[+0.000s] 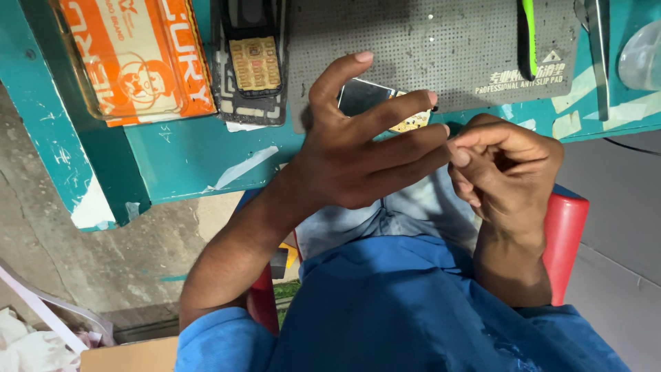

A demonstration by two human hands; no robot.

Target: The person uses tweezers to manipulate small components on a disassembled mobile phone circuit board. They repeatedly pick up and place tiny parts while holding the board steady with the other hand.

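My left hand (351, 155) hovers over the edge of the teal table (186, 155) with its fingers spread and nothing visibly gripped. Behind its fingers lies a small phone part with a dark screen (363, 96) and a yellowish keypad board (415, 122), partly hidden; I cannot tell whether the hand touches it. My right hand (506, 169) is curled just to the right, its fingertips pinched against the tips of my left hand's fingers. Anything between those fingertips is too small to see.
A grey perforated anti-slip mat (441, 48) covers the table's far side. On it lie a green-handled tool (529, 34) and an opened keypad phone (255, 62). An orange box (138, 55) stands at the left, a clear container (640, 58) at the right. I sit on a red chair (566, 234).
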